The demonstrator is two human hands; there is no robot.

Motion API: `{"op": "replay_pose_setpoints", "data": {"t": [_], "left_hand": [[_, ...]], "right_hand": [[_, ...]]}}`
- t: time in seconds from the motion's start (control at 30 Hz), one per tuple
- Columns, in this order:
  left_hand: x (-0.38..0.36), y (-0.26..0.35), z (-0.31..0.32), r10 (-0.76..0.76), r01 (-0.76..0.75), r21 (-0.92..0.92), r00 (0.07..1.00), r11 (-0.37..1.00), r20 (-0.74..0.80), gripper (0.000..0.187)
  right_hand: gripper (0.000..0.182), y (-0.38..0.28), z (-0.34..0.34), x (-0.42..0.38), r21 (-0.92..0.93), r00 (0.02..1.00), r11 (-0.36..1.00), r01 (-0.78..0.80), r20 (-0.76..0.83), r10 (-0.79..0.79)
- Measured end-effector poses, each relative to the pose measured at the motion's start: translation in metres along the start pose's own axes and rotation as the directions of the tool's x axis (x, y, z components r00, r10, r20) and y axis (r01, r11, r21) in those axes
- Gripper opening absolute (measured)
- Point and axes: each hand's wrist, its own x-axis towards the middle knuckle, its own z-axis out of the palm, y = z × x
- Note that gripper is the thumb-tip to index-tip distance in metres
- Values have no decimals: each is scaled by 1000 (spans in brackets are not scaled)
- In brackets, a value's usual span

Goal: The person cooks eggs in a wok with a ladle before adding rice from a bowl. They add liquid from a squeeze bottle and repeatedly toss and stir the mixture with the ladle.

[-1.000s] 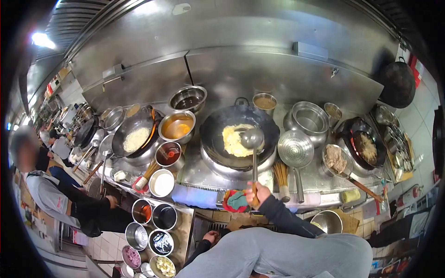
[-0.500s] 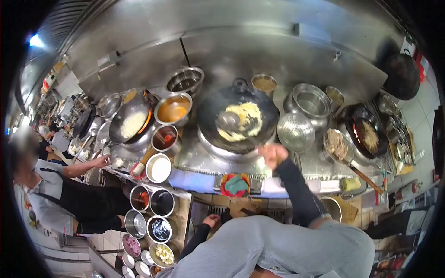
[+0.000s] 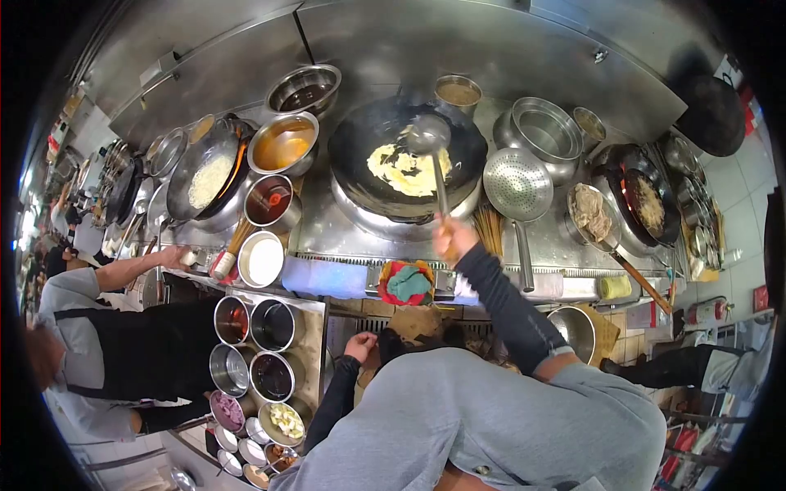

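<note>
Right hand (image 3: 455, 240) was nearer, fingers wrapped round ladle (image 3: 430, 137), its long axis running ahead, slightly left, toward egg (image 3: 409, 182) in wok (image 3: 350, 141) beyond them; left hand (image 3: 360, 346) sat back-left, hold unclear.

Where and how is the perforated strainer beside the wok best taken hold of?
Probably by the lower half of the strainer's handle, fingers wrapped round, coming from the person's side: it is long and slim and points that way, while the bowl is broad and round. Approaching slightly from the right looks better, as a brush sits just left of the handle.
</note>
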Motion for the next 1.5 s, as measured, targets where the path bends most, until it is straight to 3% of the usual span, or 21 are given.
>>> {"op": "replay_pose_setpoints", "data": {"t": [0.07,0.13,0.2,0.27,0.33,0.37,0.4,0.47,0.53,0.57,0.6,0.67,0.73,0.8,0.93,1.03,1.17,1.2,1.33,1.4,1.5], "left_hand": [[12,55,5,-20,20,-4,1000,1000,-3,17],[25,112,22,406,-338,336,900,879,-157,17],[27,196,41,543,-403,497,822,769,-174,14],[51,251,55,868,-566,738,493,368,-55,14],[69,298,71,907,-557,787,421,267,-9,17],[85,304,75,858,-499,827,512,258,42,16],[103,305,77,796,-440,866,599,240,84,17],[133,302,79,783,-395,904,609,165,123,21],[150,297,78,726,-561,807,631,185,272,23],[165,291,75,763,-647,746,560,159,323,26],[167,292,76,698,-621,739,651,262,299,28],[171,291,79,674,-587,748,691,309,263,29],[152,299,83,697,-611,738,661,286,277,28],[122,317,85,718,-625,733,637,269,279,28],[55,359,83,826,-733,645,490,217,279,25],[35,373,85,863,-757,647,383,89,329,28],[76,371,90,895,-774,630,320,58,311,27],[88,351,92,896,-776,628,317,56,312,27],[111,278,98,778,-665,737,523,119,347,21],[108,242,98,806,-719,681,480,136,346,22],[79,238,91,739,-712,663,572,233,355,22]], "right_hand": [[15,49,14,-33,139,994,987,-79,-68,90],[14,44,39,-69,276,971,931,-240,81,227],[15,-9,33,-51,272,940,904,-330,184,288],[19,-46,24,-30,445,930,827,-344,283,234],[18,-23,6,-6,242,987,963,-119,133,88],[15,3,-13,1,181,965,970,-161,234,116],[13,27,-5,-18,96,992,994,-46,124,34],[14,48,17,-66,69,1000,998,-6,-6,7],[16,21,-19,-78,-246,999,969,-23,-44,13],[22,3,-18,-90,-391,996,920,-5,-84,-30],[30,-12,-7,-107,-528,990,849,7,-116,-80],[54,-18,16,-142,-985,951,174,19,-35,-306],[68,-34,-10,-165,-917,867,-371,146,299,-398],[67,-68,26,-216,-908,948,-418,-13,122,-295],[61,-116,88,-294,-837,982,-547,16,115,-148],[56,-126,120,-305,-730,987,-680,68,150,-63],[52,-123,123,-249,-695,979,-713,92,194,-63],[52,-117,115,-220,-667,971,-736,114,232,-60],[48,-87,68,-120,-692,903,-720,46,337,-266],[48,-78,69,-120,-723,865,-690,34,367,-342],[48,-60,68,-152,-787,833,-617,9,347,-431]]}}
